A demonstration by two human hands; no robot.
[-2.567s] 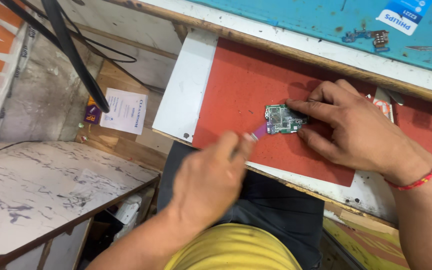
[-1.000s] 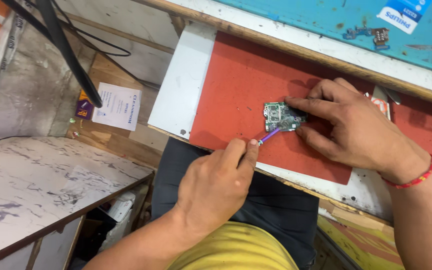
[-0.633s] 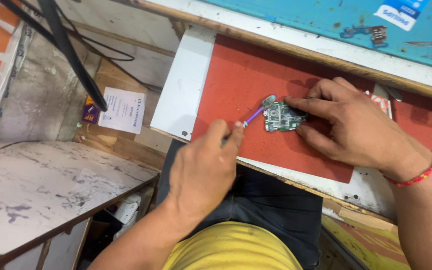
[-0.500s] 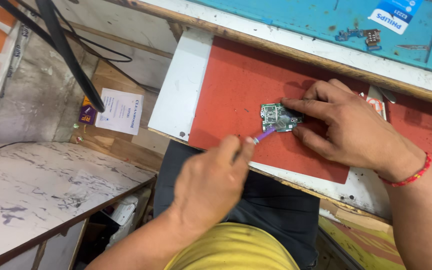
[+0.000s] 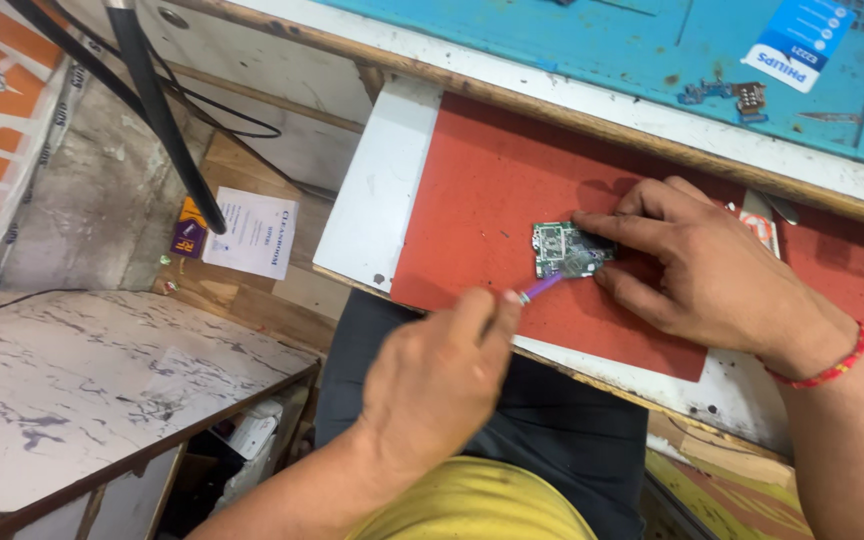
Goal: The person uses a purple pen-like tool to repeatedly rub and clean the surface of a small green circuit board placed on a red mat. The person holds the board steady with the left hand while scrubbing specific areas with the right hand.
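Head view, looking down: the left hand (image 5: pixel 432 385) sits at lower centre of the frame, its fingers (image 5: pixel 497 310) curled tight around a slim purple-handled tool (image 5: pixel 542 288), whose tip points up and right toward a small green circuit board (image 5: pixel 564 248). Whether the tip touches the board cannot be told. The left forearm rises from the bottom edge, the back of the hand facing the camera.

The right hand (image 5: pixel 722 275) comes in from the right of the frame, palm down, fingers spread narrowly; its fingertips press on the board's right edge and pin it flat. A red thread bracelet (image 5: pixel 822 372) circles the wrist.

The board lies just right of centre on a flat red mat (image 5: pixel 472 190), matte and slightly scuffed. The mat rests on a white surface (image 5: pixel 382 190) with a worn wooden edge. Above it, along the top of the frame, runs a blue panel (image 5: pixel 602 40) with small metal parts (image 5: pixel 722 95) lying on it. At lower left stands a marbled white table (image 5: pixel 82 390).
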